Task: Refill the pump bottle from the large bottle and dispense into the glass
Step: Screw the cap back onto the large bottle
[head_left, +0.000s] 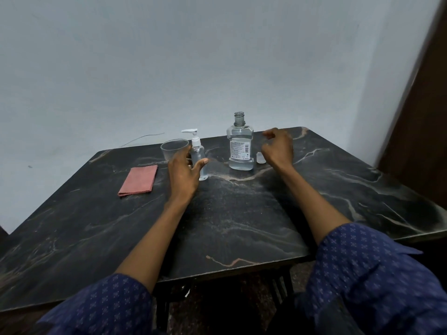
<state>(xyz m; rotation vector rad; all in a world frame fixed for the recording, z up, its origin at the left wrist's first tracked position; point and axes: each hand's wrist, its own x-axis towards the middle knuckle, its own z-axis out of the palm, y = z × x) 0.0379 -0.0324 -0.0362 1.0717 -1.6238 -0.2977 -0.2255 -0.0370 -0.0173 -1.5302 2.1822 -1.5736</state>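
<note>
A small clear pump bottle (198, 153) with a white pump head stands near the table's far edge. My left hand (185, 174) is spread open right in front of it, thumb beside its lower right, gripping nothing. A clear glass (173, 149) stands just left of the pump bottle. The large clear bottle (240, 143), uncapped and partly full of clear liquid, stands to the right. Its clear cap (260, 158) lies on the table beside it. My right hand (278, 147) hovers just right of the cap, fingers loosely curled, holding nothing.
A folded pink cloth (139, 180) lies on the dark marble table (229, 226) at the left. A pale wall rises behind the table, and a brown door frame (420, 117) stands at the right.
</note>
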